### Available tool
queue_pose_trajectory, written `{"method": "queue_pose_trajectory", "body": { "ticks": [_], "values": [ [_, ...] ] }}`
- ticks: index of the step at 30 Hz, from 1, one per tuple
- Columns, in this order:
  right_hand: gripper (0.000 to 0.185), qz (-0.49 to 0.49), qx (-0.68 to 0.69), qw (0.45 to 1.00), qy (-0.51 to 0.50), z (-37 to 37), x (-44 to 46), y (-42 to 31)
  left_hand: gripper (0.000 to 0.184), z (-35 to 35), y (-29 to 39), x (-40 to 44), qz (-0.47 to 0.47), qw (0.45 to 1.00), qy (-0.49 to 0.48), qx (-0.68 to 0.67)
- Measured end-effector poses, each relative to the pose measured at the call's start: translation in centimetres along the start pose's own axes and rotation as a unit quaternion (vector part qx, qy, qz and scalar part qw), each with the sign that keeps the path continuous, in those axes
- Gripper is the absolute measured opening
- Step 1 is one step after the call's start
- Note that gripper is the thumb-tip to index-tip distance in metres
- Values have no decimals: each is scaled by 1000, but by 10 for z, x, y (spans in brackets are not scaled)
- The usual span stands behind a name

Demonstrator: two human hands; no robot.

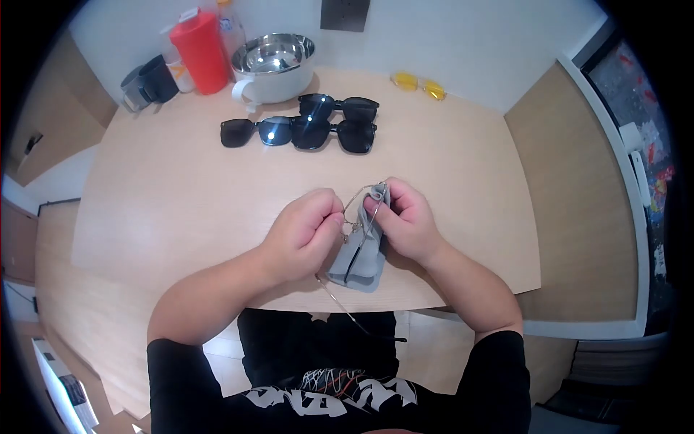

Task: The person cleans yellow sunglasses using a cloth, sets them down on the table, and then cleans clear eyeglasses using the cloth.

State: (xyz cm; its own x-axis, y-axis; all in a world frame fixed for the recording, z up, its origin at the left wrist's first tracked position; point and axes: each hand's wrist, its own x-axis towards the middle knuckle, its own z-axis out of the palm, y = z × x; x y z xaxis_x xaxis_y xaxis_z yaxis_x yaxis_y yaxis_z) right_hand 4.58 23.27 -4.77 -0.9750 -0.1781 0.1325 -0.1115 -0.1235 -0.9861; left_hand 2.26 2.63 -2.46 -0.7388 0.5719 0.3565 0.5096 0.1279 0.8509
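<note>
Near the table's front edge, my left hand [305, 233] is closed on one side of a pair of thin metal-framed glasses [354, 201]. One temple with a dark tip hangs below that hand, past the table edge. The other temple lies across a grey cloth [367, 264]. My right hand [408, 220] pinches the cloth around the frame, thumb on top, at the glasses' right side. The cloth drapes down between the hands to the tabletop.
Several dark sunglasses [356, 137] lie beyond my hands. Yellow-lensed glasses [419, 85] are at the back right. A white-and-steel bowl [278, 76], a red pitcher [200, 54] and dark cups [157, 79] stand at the back left of the table [166, 195].
</note>
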Motion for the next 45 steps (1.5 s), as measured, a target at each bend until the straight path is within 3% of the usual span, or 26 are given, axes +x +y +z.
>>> {"method": "queue_pose_trajectory", "body": {
  "ticks": [27, 39, 45],
  "values": [
    [11, 7, -36, 999, -31, 1, -3, -3, 9, 1, -2, -2, 15, 1000, -12, 13],
    [11, 39, 25, 999, 3, 5, -2, 2, 6, -2, -2, -1, 19, 1000, -4, 9],
    [12, -18, -62, 998, -23, 6, -3, -5, 7, -1, 1, -3, 0, 1000, -20, 6]
  ]
}}
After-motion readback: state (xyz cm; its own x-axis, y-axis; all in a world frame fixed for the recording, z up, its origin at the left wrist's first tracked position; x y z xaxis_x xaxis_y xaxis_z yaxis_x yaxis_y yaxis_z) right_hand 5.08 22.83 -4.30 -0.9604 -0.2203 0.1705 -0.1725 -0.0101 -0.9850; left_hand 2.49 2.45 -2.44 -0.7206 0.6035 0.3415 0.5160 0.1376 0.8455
